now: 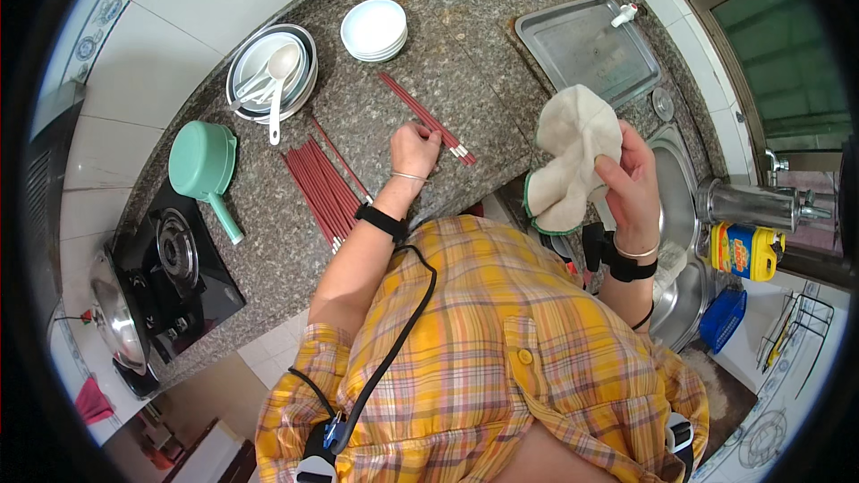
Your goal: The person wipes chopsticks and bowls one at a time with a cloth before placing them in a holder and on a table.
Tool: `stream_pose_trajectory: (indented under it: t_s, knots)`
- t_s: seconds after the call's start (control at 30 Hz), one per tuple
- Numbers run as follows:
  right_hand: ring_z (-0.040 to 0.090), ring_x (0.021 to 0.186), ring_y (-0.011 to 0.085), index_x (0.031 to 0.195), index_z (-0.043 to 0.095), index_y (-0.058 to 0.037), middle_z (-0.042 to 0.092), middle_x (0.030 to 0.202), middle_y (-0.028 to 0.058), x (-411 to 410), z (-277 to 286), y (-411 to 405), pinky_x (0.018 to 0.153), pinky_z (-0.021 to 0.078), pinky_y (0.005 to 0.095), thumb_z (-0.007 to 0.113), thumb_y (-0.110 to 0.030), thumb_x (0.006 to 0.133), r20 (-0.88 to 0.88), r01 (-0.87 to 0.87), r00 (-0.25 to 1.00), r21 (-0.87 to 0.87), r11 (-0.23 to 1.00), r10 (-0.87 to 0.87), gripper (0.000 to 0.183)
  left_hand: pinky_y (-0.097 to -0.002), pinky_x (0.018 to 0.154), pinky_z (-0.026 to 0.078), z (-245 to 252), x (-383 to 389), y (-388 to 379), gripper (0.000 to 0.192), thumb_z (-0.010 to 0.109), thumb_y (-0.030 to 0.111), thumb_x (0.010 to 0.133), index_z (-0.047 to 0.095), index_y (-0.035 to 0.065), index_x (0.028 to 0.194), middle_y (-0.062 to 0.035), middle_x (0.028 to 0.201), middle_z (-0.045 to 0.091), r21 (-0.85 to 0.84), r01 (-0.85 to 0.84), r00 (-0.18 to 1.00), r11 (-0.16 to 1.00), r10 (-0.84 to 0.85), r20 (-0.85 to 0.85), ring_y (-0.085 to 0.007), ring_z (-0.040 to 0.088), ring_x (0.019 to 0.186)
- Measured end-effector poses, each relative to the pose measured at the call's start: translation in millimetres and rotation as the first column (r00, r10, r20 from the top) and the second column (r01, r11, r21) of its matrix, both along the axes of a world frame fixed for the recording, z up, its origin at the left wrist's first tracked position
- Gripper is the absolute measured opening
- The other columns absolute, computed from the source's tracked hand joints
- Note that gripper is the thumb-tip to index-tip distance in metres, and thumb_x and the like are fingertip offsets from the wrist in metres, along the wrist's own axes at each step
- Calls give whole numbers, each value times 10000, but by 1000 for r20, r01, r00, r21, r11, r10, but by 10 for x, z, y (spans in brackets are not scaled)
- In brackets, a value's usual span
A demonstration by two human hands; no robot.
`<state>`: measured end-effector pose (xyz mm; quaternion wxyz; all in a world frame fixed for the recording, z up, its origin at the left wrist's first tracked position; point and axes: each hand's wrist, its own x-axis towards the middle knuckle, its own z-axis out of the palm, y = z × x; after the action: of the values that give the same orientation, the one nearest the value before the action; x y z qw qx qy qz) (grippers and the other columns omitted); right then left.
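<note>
My left hand (415, 149) rests on the speckled granite counter, its thumb and finger on a few dark red chopsticks (417, 107) with silvery ends. To its left lies a larger bundle of similar chopsticks (321, 188), with a single chopstick (339, 155) beside it. My right hand (631, 181) holds up a white cloth (577, 147) with green edging, pinched between thumb and fingers, above the counter's front edge near the sink. Beyond the chopsticks stands a stack of white bowls (374, 28). A metal basin (310, 47) at the back left holds white dishes and spoons (283, 62).
A green plastic dipper (201, 159) lies left, near the black gas stove (201, 282). A metal tray (570, 33) sits at the back right. The steel sink (678, 308) is at my right, beside a yellow bottle (745, 251) and a blue basket (723, 320).
</note>
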<state>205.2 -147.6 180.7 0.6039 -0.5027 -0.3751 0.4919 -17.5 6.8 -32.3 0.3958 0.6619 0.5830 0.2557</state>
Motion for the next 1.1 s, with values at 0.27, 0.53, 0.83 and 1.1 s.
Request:
stream_pose_trajectory:
  t_s: [0.27,0.53,0.83,1.1]
  knots:
    - [584,984,128,1171,510,22,609,1074,61,22,-38,101,871,453,271,635,-75,829,-74,25,997,31,999,-23,377,-430,647,517,351,57,-37,265,695,209,728,633,-46,765,-229,695,640,64,28,961,998,-9,-276,-366,654,712]
    - [600,975,133,1207,489,26,618,1088,76,-79,-241,242,867,472,273,561,-78,898,-208,-45,978,-75,996,29,334,-422,654,515,415,-345,-191,293,679,222,664,614,-64,675,-280,717,611,60,9,976,998,5,-218,-397,628,662]
    - [525,851,93,1037,531,6,590,931,34,-772,-652,579,752,444,245,611,-105,864,198,-203,958,-48,978,209,220,-193,421,410,1347,-155,-684,78,551,-17,811,501,17,861,-7,639,561,-245,259,726,934,-21,688,-71,535,482]
    - [540,738,91,977,545,-9,600,838,24,-721,-417,1030,665,455,262,593,-105,862,261,46,964,44,998,-56,157,-175,424,354,1466,-183,-946,108,553,-32,841,473,38,864,35,649,490,-162,362,715,918,-162,680,-21,453,486]
